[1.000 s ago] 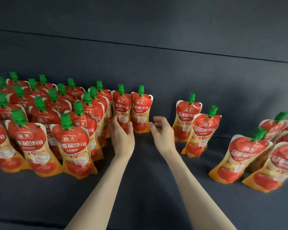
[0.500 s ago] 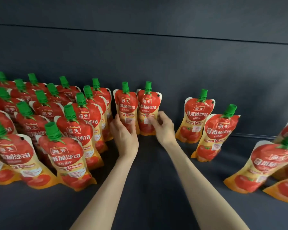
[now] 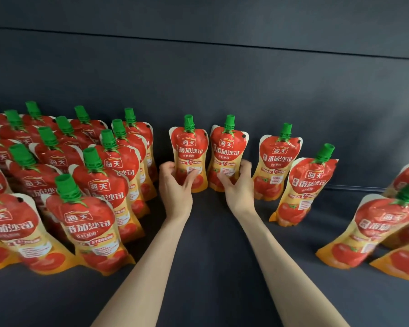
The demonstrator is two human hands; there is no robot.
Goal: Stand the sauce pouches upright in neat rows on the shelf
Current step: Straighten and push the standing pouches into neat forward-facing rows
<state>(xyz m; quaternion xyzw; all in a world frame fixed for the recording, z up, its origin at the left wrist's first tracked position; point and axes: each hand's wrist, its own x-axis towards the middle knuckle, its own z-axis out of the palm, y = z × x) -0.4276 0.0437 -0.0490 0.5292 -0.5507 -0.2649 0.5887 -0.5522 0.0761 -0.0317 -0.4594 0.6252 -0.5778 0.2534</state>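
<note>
Left hand (image 3: 175, 185): forearm stretched far, fingers and thumb wrapped round the lower half of the left tomato-sauce pouch (image 3: 189, 147), which stands upright at the far middle of the shelf (image 3: 213, 251); right hand (image 3: 240, 187): likewise gripping the right tomato-sauce pouch (image 3: 229, 151), just beside the first, contact between them unclear; packed rows (image 3: 99, 185) on the left, a narrow gap before the pair; two loose pouches (image 3: 278, 159) just right, the nearer one tilted; leaning pouches (image 3: 376, 225) at the right edge; bare shelf near, around both forearms; back wall (image 3: 222, 86) close behind; one second ago the right hand was released, off its pouch.
</note>
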